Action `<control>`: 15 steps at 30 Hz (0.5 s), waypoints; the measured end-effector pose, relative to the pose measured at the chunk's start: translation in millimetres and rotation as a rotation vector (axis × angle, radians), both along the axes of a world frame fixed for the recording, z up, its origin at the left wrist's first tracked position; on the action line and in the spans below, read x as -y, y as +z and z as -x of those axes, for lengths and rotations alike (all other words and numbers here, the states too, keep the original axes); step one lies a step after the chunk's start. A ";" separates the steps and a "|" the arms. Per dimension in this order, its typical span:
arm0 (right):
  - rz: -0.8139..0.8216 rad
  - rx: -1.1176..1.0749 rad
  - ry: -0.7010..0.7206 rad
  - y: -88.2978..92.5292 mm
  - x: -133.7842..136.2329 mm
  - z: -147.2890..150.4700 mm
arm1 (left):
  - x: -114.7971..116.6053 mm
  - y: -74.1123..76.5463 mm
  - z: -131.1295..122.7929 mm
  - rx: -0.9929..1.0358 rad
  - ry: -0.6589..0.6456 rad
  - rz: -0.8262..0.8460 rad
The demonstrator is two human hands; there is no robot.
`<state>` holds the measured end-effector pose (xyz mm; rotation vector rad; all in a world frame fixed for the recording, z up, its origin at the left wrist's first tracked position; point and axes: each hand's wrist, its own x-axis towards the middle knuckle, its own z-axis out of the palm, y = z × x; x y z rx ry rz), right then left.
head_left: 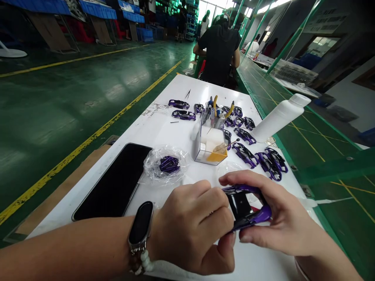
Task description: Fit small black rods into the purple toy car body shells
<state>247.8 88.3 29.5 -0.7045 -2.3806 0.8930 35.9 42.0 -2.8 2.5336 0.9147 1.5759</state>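
My right hand (275, 214) grips a purple and black toy car body shell (243, 205) from its right end, thumb below and fingers above. At the shell's left end, my left hand (196, 226) is closed with its fingers curled against the edge. Its fingertips are partly hidden behind the knuckles. Just beyond my hands, a crumpled clear plastic bag (150, 171) holds a pile of small dark purple parts (170, 164). More shells of the same kind (244, 154) lie to the right, and two shells (183, 114) lie at the far left of the table.
A clear plastic box (202, 154) with pliers (230, 109) and other tools stands mid-table. Right of it leans a white bottle (281, 117). A black tablet-like slab (114, 181) lies at left, tweezers (188, 93) at the far end. A person in black (221, 50) sits beyond the table (158, 128).
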 end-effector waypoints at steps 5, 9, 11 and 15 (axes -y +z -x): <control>0.082 -0.135 0.024 -10.6 -2.7 3.7 | 0.6 0.7 0.1 0.011 -0.061 0.053; 0.167 -0.259 -0.012 -21.6 2.3 4.5 | 0.8 2.8 0.8 -0.011 -0.099 0.092; 0.219 -0.304 -0.042 -25.4 6.2 6.6 | 0.9 4.3 1.2 -0.026 -0.118 0.134; 0.288 -0.357 -0.122 -26.1 14.8 13.6 | 1.0 6.6 2.6 -0.036 -0.140 0.192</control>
